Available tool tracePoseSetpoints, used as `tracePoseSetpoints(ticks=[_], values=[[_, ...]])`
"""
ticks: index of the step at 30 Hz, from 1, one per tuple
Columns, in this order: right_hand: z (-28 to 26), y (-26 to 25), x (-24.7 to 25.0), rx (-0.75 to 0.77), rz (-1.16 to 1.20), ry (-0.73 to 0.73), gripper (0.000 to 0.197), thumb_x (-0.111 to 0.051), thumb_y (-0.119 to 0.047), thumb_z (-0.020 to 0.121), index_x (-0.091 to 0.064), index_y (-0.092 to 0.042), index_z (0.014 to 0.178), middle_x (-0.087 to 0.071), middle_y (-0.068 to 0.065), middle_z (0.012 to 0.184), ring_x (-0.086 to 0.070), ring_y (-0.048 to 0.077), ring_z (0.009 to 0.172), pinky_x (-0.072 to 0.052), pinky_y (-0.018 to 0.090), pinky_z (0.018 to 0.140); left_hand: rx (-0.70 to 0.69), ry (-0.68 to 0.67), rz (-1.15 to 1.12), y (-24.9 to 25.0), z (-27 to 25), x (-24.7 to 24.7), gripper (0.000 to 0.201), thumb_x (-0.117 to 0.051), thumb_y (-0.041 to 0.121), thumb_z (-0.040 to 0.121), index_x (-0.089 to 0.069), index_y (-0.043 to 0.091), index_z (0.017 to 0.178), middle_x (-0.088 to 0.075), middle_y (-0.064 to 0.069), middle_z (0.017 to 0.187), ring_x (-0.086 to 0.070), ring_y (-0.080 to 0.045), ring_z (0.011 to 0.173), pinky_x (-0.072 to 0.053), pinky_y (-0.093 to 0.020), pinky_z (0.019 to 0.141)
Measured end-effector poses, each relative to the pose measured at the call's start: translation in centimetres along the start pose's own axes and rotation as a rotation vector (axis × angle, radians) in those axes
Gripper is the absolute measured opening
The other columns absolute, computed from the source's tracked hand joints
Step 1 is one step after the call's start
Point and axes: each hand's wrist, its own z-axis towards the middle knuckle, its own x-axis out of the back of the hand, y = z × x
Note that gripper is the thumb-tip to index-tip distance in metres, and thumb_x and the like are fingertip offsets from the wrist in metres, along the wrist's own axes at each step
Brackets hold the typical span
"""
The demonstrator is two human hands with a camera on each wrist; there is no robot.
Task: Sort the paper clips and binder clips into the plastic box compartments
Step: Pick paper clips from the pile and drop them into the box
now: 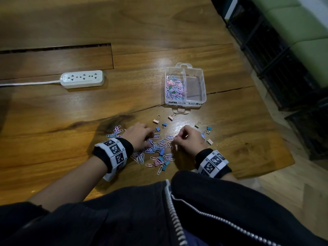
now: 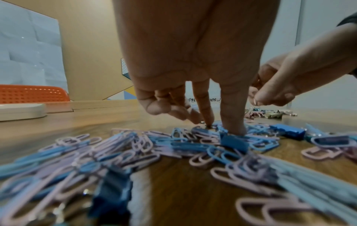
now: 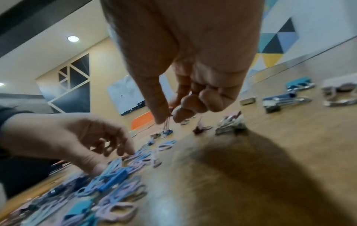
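A loose pile of pink, lilac and blue paper clips (image 1: pixel 159 144) mixed with blue binder clips (image 2: pixel 233 143) lies on the wooden table in front of me. My left hand (image 1: pixel 149 136) reaches down into the pile. Its fingertips (image 2: pixel 234 128) press on clips, and two fingers are curled back. My right hand (image 3: pixel 168 120) hovers just above the table, right of the pile, pinching a few thin paper clips between thumb and fingers. The clear plastic box (image 1: pixel 184 103) stands beyond the hands. Its left compartment holds many paper clips and its right compartment is bare.
Separate binder clips lie between the hands and the box (image 1: pixel 156 121) and to the right of my right hand (image 1: pixel 209 128). A white power strip (image 1: pixel 82 79) sits far left. The table's edge (image 1: pixel 266 171) runs close on the right, with black crates (image 1: pixel 275 59) beyond.
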Motion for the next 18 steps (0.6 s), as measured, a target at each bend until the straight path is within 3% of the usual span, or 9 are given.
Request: tracePoseSetpoints(ticks=[4, 7, 9, 11, 13, 15, 18], values=[[0.3, 0.8, 0.9, -0.002, 0.082, 0.162, 0.016, -0.062, -0.016, 0.083, -0.047, -0.013, 0.090, -0.051, -0.007, 0.075, -0.048, 0.007, 0.068, -0.038, 0.013, 0.058, 0.003, -0.021, -0.034, -0.2, 0.0, 0.0, 0.032, -0.063, 0.037, 0.081, -0.057, 0.019, 0.108, -0.051, -0.001, 0.111, -0.044, -0.019, 0.109, -0.039, -0.032, 0.089], [0.1, 1.4, 1.0, 0.006, 0.036, 0.149, 0.008, -0.054, -0.007, 0.087, -0.052, -0.009, 0.094, -0.054, -0.003, 0.090, -0.050, 0.008, 0.082, -0.038, 0.011, 0.067, -0.003, -0.032, -0.074, -0.2, 0.0, 0.2, 0.025, -0.065, 0.033, 0.080, -0.056, 0.017, 0.097, -0.045, 0.004, 0.096, -0.043, -0.015, 0.099, -0.038, -0.029, 0.085], [0.1, 1.8, 1.1, -0.003, 0.038, 0.130, 0.013, -0.049, 0.000, 0.087, -0.054, -0.008, 0.096, -0.057, 0.001, 0.099, -0.050, 0.008, 0.090, -0.039, 0.017, 0.080, -0.017, -0.047, -0.150, -0.2, 0.0, 0.4, 0.018, -0.067, 0.029, 0.080, -0.053, 0.019, 0.087, -0.049, 0.005, 0.090, -0.045, -0.014, 0.091, -0.042, -0.031, 0.084], [0.1, 1.8, 1.2, -0.010, 0.049, 0.153, 0.018, -0.046, 0.003, 0.087, -0.056, -0.007, 0.099, -0.057, 0.001, 0.102, -0.050, 0.008, 0.093, -0.039, 0.019, 0.084, -0.015, -0.061, -0.297, -0.2, -0.1, 0.9, 0.016, -0.068, 0.022, 0.079, -0.052, 0.019, 0.081, -0.055, 0.006, 0.083, -0.052, -0.013, 0.083, -0.046, -0.028, 0.077], [0.0, 1.7, 1.1, 0.023, -0.016, 0.188, 0.019, -0.048, 0.003, 0.086, -0.056, -0.006, 0.100, -0.055, 0.001, 0.102, -0.049, 0.009, 0.091, -0.041, 0.021, 0.083, -0.024, -0.027, -0.366, -0.1, 0.1, 1.7, 0.012, -0.066, 0.017, 0.081, -0.054, 0.018, 0.082, -0.055, 0.008, 0.080, -0.053, -0.012, 0.080, -0.045, -0.023, 0.072], [-0.3, 1.7, 0.7, 0.080, -0.119, 0.178, 0.018, -0.051, 0.000, 0.085, -0.057, -0.007, 0.101, -0.051, 0.001, 0.104, -0.047, 0.010, 0.091, -0.042, 0.023, 0.084, -0.041, 0.057, -0.390, 0.0, 0.5, 2.6, 0.008, -0.063, 0.015, 0.083, -0.059, 0.014, 0.090, -0.059, 0.003, 0.090, -0.055, -0.014, 0.086, -0.046, -0.023, 0.076], [-0.7, 1.4, -0.4, 0.132, -0.228, 0.019, 0.022, -0.054, -0.007, 0.085, -0.057, -0.010, 0.106, -0.049, 0.000, 0.109, -0.042, 0.009, 0.098, -0.035, 0.020, 0.086, -0.030, 0.174, -0.490, 0.4, 1.1, 3.5, 0.018, -0.058, 0.011, 0.087, -0.063, 0.006, 0.104, -0.058, -0.003, 0.104, -0.054, -0.012, 0.086, -0.045, -0.010, 0.070]])
